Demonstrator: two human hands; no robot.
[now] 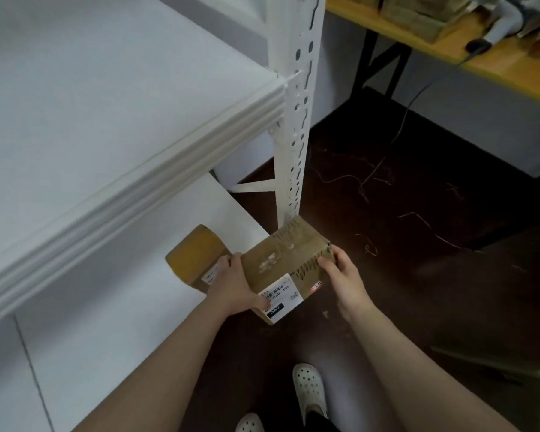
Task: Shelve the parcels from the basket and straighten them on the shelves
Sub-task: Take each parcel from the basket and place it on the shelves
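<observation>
From the head camera, looking down: a brown parcel of cardboard is held between both hands at the front right corner of the lower shelf, just beside the white upright post of the rack. Its far end is at the foot of the post. Its near end sticks out past the shelf edge, above the dark floor. I cannot tell if the parcel rests on the shelf or is carried a little above it.

The left hand grasps the left side of the parcel: the fingers lie curled along that side and the thumb presses on top, on the white label at the near corner. The right hand grasps the right side, with the fingers bent over the upper right edge.

A yellow-taped parcel lies on the same shelf, just to the left of the brown one and partly under the front edge of the upper shelf. The left hand is between the two parcels and seems to touch both.

Near the bottom of the picture are the person's white shoes on the floor. At the top right corner stands a yellow table with some blurred things on it, and a thin cable hangs down from its edge.
</observation>
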